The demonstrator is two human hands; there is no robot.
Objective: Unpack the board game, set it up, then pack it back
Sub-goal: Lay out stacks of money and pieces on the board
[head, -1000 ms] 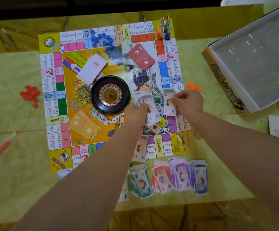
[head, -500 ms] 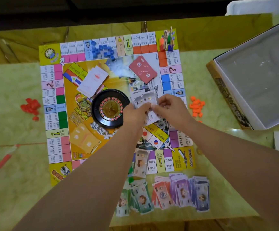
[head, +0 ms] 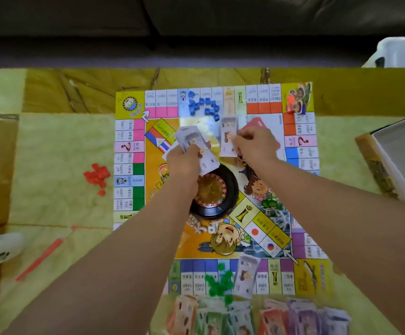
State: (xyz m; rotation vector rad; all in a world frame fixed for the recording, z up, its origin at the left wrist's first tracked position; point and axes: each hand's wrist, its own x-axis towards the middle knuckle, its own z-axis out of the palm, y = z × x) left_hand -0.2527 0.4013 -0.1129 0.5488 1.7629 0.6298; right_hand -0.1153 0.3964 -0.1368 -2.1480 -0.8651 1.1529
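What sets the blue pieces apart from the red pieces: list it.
The blue pieces lie on the board, along its far edge; the red pieces lie off it, on the table. The blue pieces are spread loosely; the red pieces sit bunched. Both are clusters of small game pieces.

One board (head: 129, 165), one roulette wheel (head: 228, 192) under the wrists, one box (head: 375, 165). Left hand (head: 184, 163) grips several fanned notes (head: 190, 137), number unclear; right hand (head: 257, 146) pinches a single note (head: 228, 131). Three clumps, none countable: blue pieces (head: 204, 106) beyond the grips, red pieces (head: 97, 175) past the left hand, green pieces (head: 218, 281) back toward the elbows.
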